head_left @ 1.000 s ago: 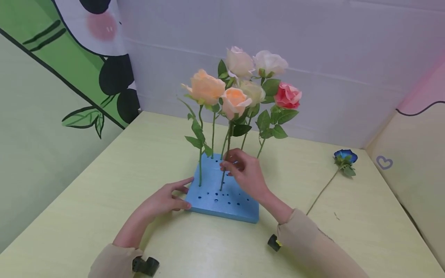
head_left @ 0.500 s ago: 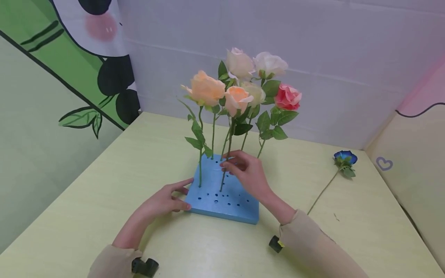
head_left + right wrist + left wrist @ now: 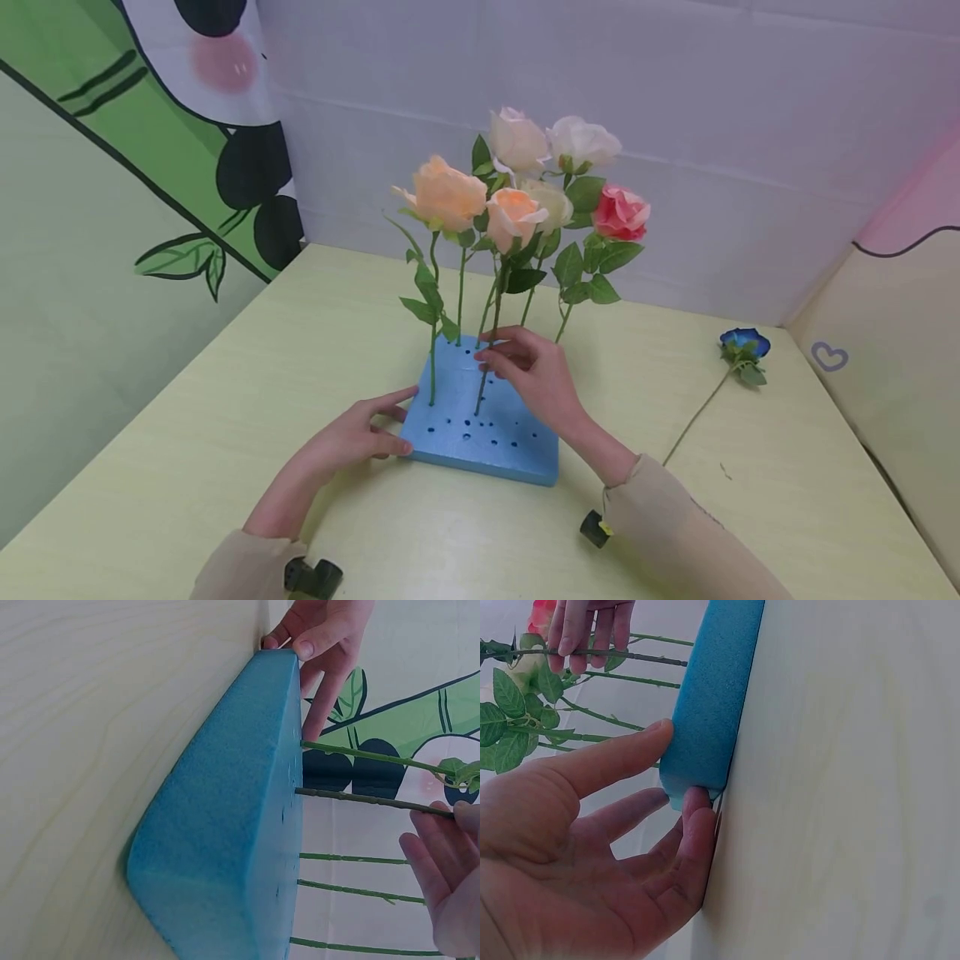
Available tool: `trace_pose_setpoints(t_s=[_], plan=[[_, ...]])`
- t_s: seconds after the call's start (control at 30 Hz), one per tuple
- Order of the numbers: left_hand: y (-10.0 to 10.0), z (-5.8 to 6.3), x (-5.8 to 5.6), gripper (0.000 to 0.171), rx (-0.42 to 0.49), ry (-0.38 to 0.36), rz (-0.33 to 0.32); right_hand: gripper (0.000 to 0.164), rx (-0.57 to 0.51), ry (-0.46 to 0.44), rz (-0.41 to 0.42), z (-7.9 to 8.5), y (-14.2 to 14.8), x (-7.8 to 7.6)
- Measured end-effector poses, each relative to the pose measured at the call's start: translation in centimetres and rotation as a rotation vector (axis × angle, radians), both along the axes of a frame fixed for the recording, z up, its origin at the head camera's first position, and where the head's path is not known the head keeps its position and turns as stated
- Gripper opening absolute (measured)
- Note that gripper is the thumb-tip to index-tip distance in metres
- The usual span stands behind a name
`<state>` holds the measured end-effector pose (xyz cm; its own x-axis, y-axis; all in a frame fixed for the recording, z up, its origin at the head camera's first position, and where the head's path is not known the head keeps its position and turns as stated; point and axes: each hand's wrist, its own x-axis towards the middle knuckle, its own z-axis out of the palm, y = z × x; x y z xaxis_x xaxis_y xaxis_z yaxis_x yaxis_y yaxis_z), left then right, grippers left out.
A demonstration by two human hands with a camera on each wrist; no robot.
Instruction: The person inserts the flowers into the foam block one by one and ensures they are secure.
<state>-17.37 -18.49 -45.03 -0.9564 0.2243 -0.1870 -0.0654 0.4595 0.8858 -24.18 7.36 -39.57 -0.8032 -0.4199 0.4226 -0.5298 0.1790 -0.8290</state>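
My right hand [image 3: 536, 371] pinches the dark stem of a peach rose [image 3: 513, 218] between thumb and fingers. The stem's lower end meets a hole in the blue foam block [image 3: 480, 458]; the right wrist view shows that stem [image 3: 360, 799] standing out from the block's top. At the block's left near corner my left hand [image 3: 352, 433] grips the edge, thumb on the near corner and fingers along the side. Close up in the left wrist view, the fingers of the left hand [image 3: 622, 825] bear against the foam's end. Several other roses stand upright in the block, including a larger peach one [image 3: 442, 196].
A blue rose [image 3: 745, 342] lies on the table [image 3: 360, 325] at the right, its stem pointing toward me. A pink-red rose [image 3: 621, 212] and pale roses [image 3: 583, 142] rise behind my right hand. Printed cloth [image 3: 712, 100] hangs behind the table.
The held peach rose's bloom has shifted slightly to the right, with my right hand still on the stem. My left hand keeps its place on the foam block.
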Motion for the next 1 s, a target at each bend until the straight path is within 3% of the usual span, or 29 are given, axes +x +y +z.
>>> trace_pose_setpoints(t_s=[1.0], plan=[[0.07, 0.2, 0.2, 0.078, 0.0, -0.004, 0.002, 0.042, 0.03, 0.009, -0.072, 0.23, 0.52, 0.38]])
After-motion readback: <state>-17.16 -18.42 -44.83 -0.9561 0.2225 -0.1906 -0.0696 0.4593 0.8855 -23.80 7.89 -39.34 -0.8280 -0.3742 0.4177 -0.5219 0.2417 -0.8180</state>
